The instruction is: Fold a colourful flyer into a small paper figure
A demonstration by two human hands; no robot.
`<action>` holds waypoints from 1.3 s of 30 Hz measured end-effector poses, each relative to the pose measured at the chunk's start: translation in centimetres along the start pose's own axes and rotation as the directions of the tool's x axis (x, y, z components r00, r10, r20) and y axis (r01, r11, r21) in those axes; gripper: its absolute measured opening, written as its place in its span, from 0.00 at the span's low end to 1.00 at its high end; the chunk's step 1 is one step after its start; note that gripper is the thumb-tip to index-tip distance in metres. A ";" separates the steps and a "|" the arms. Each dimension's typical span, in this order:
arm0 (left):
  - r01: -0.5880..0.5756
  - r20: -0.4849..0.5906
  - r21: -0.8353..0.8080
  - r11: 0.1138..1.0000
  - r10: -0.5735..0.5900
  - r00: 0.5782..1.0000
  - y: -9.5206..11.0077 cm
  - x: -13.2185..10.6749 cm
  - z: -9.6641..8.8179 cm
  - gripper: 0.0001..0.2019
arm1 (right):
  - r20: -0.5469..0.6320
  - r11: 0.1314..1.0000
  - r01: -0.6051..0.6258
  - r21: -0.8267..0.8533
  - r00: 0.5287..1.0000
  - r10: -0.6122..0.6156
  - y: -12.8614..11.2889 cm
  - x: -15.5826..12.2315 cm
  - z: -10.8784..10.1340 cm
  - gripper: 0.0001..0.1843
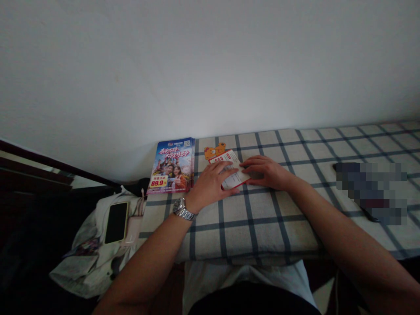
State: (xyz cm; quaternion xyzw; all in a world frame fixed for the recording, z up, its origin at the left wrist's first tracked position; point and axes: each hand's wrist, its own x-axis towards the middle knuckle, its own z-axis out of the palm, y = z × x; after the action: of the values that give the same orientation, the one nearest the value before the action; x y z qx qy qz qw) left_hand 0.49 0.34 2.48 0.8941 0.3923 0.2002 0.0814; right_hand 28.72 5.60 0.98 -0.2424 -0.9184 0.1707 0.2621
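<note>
Just R of the flyers, card sits at a slant on check cloth, bear at its far edge. L hand spread wide over card, thumb at near edge. R hand narrow, fingertips at card's R edge; can't tell if gripping. Watch on L wrist; phone nearer & L of flyers.

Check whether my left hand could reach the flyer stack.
Likely yes: your left hand, resting on the white card, sits just beside the flyer stack, with nothing visible between them.
</note>
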 end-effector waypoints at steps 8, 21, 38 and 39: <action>-0.014 -0.003 -0.011 1.000 0.014 1.000 -0.2 0.1 0.1 0.29 | -0.026 1.000 -0.012 0.014 1.000 0.012 -0.3 0.1 0.0 0.10; -0.033 -0.060 -0.108 0.994 0.026 0.998 -0.8 0.0 0.2 0.12 | -0.030 0.994 -0.048 0.099 0.998 0.052 -0.7 0.3 -0.6 0.12; 0.055 -0.129 -0.114 0.992 -0.070 0.989 -0.8 0.0 -0.2 0.12 | -0.046 0.972 -0.228 0.064 0.972 0.231 -1.6 0.3 -0.9 0.07; 0.066 -0.123 -0.113 0.991 -0.080 0.989 -0.8 0.0 -0.2 0.12 | -0.046 0.971 -0.228 0.067 0.972 0.231 -1.6 0.3 -0.9 0.07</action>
State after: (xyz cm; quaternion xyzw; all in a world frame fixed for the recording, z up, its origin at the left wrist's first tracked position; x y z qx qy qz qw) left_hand -0.11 0.87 2.42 0.8587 0.4179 0.2748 0.1120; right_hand 28.40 4.61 2.57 -0.3433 -0.8712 0.2215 0.2722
